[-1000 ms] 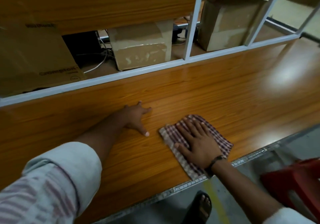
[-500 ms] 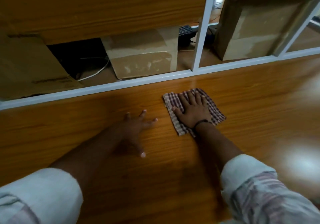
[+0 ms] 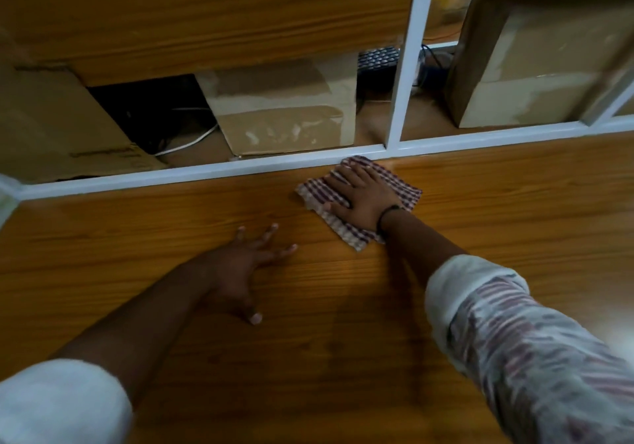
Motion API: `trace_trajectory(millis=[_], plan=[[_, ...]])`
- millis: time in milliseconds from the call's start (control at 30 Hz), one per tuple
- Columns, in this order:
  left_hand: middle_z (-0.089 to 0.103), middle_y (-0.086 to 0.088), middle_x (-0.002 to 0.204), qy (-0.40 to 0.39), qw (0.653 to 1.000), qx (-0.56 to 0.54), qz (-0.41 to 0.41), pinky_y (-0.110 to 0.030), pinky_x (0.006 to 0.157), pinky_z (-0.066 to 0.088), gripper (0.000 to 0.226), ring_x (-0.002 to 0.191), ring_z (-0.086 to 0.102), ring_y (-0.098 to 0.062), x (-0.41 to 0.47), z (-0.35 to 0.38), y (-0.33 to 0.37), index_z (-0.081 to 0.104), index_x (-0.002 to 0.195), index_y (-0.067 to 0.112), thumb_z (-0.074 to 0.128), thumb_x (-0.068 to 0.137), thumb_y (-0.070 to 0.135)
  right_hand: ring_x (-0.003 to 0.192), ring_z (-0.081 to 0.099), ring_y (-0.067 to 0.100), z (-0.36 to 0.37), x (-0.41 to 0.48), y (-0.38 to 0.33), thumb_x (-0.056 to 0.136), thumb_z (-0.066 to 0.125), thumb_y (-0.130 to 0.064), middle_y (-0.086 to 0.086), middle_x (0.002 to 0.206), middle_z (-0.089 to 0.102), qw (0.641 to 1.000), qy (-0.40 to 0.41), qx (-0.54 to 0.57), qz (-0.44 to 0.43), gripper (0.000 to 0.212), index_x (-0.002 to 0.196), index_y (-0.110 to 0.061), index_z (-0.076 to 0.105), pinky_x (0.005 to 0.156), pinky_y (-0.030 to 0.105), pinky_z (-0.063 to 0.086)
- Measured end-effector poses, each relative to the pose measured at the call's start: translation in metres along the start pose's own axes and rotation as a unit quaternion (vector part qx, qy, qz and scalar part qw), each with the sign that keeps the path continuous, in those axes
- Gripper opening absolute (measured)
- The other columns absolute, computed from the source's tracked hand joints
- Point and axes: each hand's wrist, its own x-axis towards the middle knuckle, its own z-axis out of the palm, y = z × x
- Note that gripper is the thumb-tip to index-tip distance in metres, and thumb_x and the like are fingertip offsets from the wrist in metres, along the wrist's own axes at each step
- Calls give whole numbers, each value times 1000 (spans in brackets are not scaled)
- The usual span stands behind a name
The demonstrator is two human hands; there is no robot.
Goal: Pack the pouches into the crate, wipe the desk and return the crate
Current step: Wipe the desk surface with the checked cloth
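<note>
A checked cloth (image 3: 404, 191) lies flat on the wooden desk (image 3: 497, 210), its far corner touching the white frame at the back edge. My right hand (image 3: 363, 196) presses down on the cloth with the fingers spread flat. My left hand (image 3: 243, 265) rests on the bare desk to the left of the cloth, fingers apart, holding nothing. No pouches and no crate are in view.
A white partition frame (image 3: 206, 171) runs along the desk's far edge, with an upright post (image 3: 406, 66). Behind it stand cardboard boxes (image 3: 284, 114), (image 3: 535, 63), (image 3: 51, 128), cables and a dark keyboard (image 3: 377, 57). A wooden panel (image 3: 206, 14) hangs above.
My right hand has pushed the cloth away from the near edge to the far edge of the desk against the white frame. My left hand has stayed planted on the desk.
</note>
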Motion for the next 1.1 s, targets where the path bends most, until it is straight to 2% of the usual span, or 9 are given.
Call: trace_trajectory(millis=[200,333,500,567,667,767,967,1033,1100], plan=[[-39,23,154,0,1000,-6,-1,-71,116,6,134,143,-33,-41,6,4,-5,-16,136,77,90,56,59,154,2,19,-20,-53,102,91,15,-78,-4,168,8,988,22,-13,149,77,158,-39,11,124,46,0],[-38,20,155,6,1000,1,8,-73,115,0,134,141,-34,-42,10,6,-12,-16,136,76,89,53,63,154,-1,28,-16,-58,79,87,8,-80,3,168,3,970,11,-9,242,84,159,-36,6,122,50,-2],[-41,17,155,-1,1000,17,17,-75,114,-3,136,141,-34,-44,21,10,-18,-17,136,76,85,47,74,153,-6,24,8,-115,-28,93,8,-77,0,167,-1,995,-37,-39,-84,76,158,-38,0,123,49,-6],[-40,17,155,-6,1000,20,13,-74,114,-3,136,141,-35,-44,20,8,-17,-17,136,76,86,49,72,153,-9,20,7,-135,-22,94,9,-77,-5,167,-3,990,-44,-41,-124,74,158,-41,-2,123,47,-7],[-41,18,154,-18,1000,17,9,-77,113,-3,137,141,-33,-47,23,9,-19,-17,137,75,87,47,72,154,1,23,-4,-127,28,91,5,-78,1,168,7,996,-1,-60,63,78,158,-40,4,124,48,0],[-41,16,154,-13,999,21,23,-78,112,-2,140,142,-32,-48,29,14,-24,-18,134,77,83,37,81,154,1,28,-10,-123,37,89,9,-80,3,168,5,963,23,-12,270,83,159,-36,6,124,49,0],[-39,8,157,-12,999,46,24,-74,115,-4,143,144,-30,-48,32,13,-23,-20,135,76,79,32,87,154,-7,27,19,-197,-97,95,14,-77,0,168,2,996,-38,-25,-81,75,158,-40,2,123,48,-4],[-37,6,158,-13,998,59,20,-74,115,-5,146,145,-27,-49,31,12,-20,-20,139,71,80,34,84,154,-4,26,21,-202,-84,93,15,-77,-1,168,5,999,-15,-40,-20,75,158,-41,5,124,48,-2],[-36,7,158,-13,998,54,18,-75,114,-4,148,145,-26,-50,30,13,-19,-19,140,70,80,30,83,154,-4,25,13,-199,-57,87,10,-81,0,168,4,988,4,-31,154,81,158,-42,5,124,47,-3]])
